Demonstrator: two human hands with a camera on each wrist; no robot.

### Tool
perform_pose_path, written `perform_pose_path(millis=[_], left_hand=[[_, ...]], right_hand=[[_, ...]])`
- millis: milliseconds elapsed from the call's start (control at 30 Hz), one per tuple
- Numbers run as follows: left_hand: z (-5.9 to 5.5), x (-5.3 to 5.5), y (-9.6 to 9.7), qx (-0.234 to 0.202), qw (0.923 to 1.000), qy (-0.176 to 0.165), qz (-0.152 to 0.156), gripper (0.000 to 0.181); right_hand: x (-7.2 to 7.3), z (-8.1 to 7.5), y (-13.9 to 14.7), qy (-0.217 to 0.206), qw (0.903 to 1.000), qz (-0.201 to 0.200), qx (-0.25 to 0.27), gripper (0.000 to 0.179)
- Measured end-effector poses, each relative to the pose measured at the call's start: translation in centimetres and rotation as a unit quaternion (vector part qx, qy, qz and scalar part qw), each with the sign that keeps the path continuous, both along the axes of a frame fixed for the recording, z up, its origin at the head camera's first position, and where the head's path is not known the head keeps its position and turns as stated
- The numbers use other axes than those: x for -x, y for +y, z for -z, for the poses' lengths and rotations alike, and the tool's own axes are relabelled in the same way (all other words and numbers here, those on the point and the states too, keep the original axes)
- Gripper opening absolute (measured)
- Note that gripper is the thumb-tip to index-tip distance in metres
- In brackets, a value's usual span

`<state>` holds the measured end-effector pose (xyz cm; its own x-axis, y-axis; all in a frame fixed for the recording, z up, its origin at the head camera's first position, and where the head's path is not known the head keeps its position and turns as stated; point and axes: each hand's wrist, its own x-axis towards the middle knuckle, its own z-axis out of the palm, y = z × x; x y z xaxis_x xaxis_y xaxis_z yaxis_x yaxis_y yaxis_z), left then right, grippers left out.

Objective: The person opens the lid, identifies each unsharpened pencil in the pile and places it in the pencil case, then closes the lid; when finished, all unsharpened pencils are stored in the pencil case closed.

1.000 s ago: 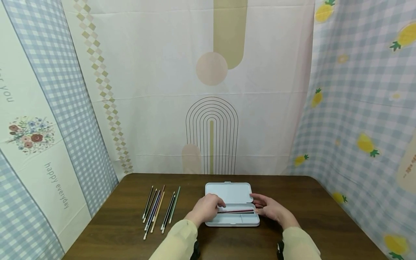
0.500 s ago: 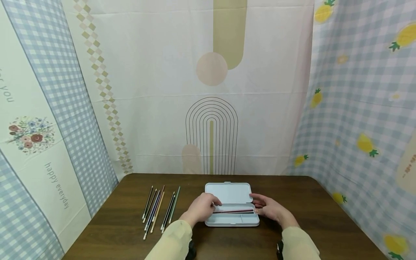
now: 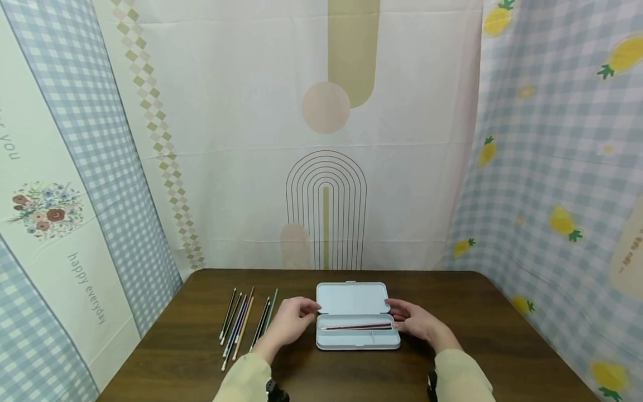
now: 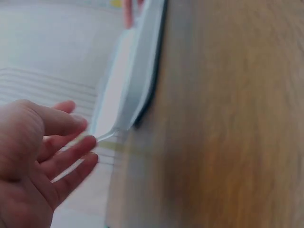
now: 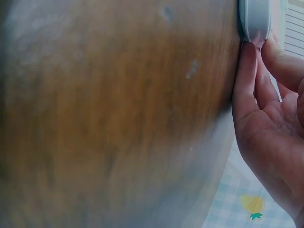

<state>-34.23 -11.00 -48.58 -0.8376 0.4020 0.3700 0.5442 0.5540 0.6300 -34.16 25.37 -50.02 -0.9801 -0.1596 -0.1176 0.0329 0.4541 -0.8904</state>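
Left hand hovered beside case, fingers loosely bent, thumb apart, holding nothing; right hand pinched case's right end between thumb and fingers; case lay open on table, pencils inside

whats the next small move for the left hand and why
Probably the left hand should reach for one of the loose pencils: it looks empty, several lie on the table to its left, and the open case has room beside the few inside. The right hand holds the case's right end.
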Motion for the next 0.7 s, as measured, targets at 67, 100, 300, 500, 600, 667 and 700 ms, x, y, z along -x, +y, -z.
perform_pose_path(millis=[67, 100, 300, 500, 600, 667, 700], left_hand=[[-0.1, -0.2, -0.9, -0.006, 0.9999, -0.006, -0.008, 0.021], [-0.1, -0.3, -1.3, -0.008, 0.9998, -0.010, -0.012, 0.021], [0.1, -0.8, -3.1, -0.004, 0.9983, -0.040, -0.042, 0.025], [0.4, -0.7, -3.9, -0.008, 0.9958, -0.031, -0.086, 0.022], [0.4, -0.5, -4.5, -0.014, 0.9934, -0.019, -0.112, 0.021], [0.4, -0.4, -5.1, -0.020, 0.9915, -0.017, -0.128, 0.024], [0.4, -0.3, -5.4, -0.023, 0.9907, -0.019, -0.133, 0.025]], right_hand=[[0.1, 0.0, 0.0, 0.001, 1.0000, -0.002, -0.001, 0.061], [0.1, 0.0, 0.0, 0.003, 1.0000, -0.005, -0.006, 0.061], [0.2, 0.0, 0.2, 0.004, 0.9999, -0.008, -0.008, 0.061], [0.3, -0.1, 0.3, 0.002, 0.9998, -0.010, -0.014, 0.060], [0.2, -0.2, 0.3, 0.000, 0.9998, -0.009, -0.017, 0.061], [0.3, -0.2, 0.2, -0.001, 0.9999, -0.010, -0.013, 0.061], [0.2, -0.2, 0.2, 0.000, 0.9998, -0.012, -0.014, 0.061]])
